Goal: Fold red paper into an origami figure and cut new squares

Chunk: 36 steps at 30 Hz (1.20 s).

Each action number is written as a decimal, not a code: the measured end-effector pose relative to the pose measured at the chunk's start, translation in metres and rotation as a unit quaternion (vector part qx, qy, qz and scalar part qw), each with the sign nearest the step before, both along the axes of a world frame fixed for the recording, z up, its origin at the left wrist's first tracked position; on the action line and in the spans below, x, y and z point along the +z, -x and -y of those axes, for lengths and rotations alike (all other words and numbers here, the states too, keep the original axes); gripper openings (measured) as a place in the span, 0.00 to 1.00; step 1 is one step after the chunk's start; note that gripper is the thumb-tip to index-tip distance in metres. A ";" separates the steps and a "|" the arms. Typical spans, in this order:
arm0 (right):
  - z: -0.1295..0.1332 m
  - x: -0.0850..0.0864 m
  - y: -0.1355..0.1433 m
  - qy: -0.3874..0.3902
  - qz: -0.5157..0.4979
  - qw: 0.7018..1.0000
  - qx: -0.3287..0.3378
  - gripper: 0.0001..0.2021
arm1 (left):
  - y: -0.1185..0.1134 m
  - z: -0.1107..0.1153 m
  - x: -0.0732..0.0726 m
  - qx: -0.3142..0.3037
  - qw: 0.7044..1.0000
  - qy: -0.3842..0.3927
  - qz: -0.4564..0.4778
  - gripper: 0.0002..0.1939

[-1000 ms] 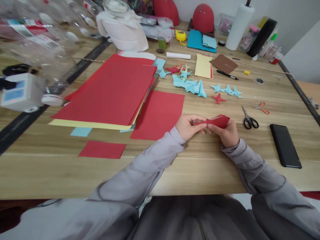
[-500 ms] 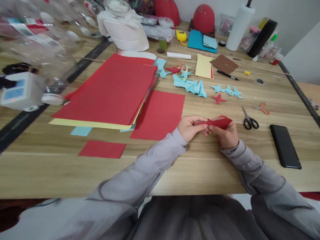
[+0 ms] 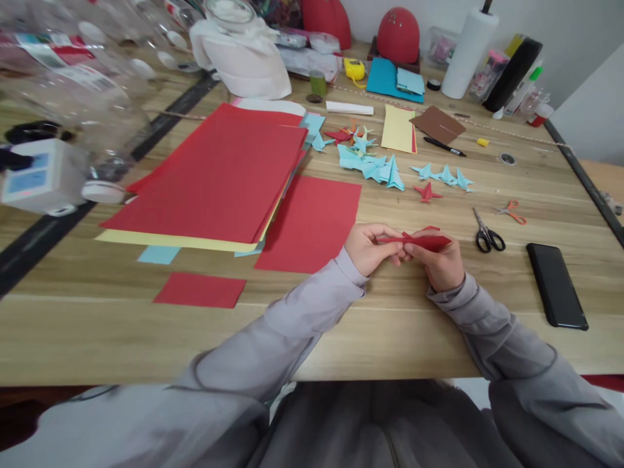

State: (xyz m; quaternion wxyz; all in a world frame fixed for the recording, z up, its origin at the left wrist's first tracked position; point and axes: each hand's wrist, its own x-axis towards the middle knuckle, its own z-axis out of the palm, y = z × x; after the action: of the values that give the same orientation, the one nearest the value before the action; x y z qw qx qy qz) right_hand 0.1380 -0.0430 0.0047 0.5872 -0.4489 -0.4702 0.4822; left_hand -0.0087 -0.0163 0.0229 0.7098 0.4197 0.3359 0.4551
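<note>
A folded piece of red paper (image 3: pixel 429 243) is held between my two hands above the table. My left hand (image 3: pixel 371 249) pinches its left end, thumb on the near side. On the right part, my right hand (image 3: pixel 442 261) grips with thumb and fingers, its thumb tip close to the left one. The fingers cover much of the paper, so its full folded shape is hidden. Just beyond the hands lies a small red folded star-like figure (image 3: pixel 427 192), with a row of light blue folded figures (image 3: pixel 444 174) behind it.
Left are a stack of red sheets (image 3: pixel 214 175), a single red sheet (image 3: pixel 312 224) and a small red rectangle (image 3: pixel 199 290). Black scissors (image 3: pixel 487 235), orange scissors (image 3: pixel 511 212) and a phone (image 3: pixel 556 286) lie right. Plastic bottles (image 3: pixel 73 84) crowd the far left.
The upper flap of the red paper sits closer to the lower part, and the piece looks narrower. Both hands keep nearly the same place and grip.
</note>
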 end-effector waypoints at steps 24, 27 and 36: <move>0.002 0.012 0.007 0.111 -0.123 0.986 0.001 0.09 | 0.000 -0.003 -0.003 -0.020 0.999 0.012 0.040 0.11; 0.003 0.015 0.009 0.085 -0.119 0.989 -0.017 0.07 | 0.000 -0.003 -0.004 -0.024 0.998 0.019 0.060 0.10; 0.003 0.017 0.008 0.098 -0.132 0.986 -0.038 0.07 | 0.002 -0.005 -0.004 -0.036 0.999 0.001 0.031 0.08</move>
State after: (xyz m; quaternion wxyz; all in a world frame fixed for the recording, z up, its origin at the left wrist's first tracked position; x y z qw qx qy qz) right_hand 0.1304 -0.0464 0.0215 0.6153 -0.4545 -0.3212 0.5582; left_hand -0.0104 -0.0116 0.0191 0.7365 0.4160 0.2989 0.4417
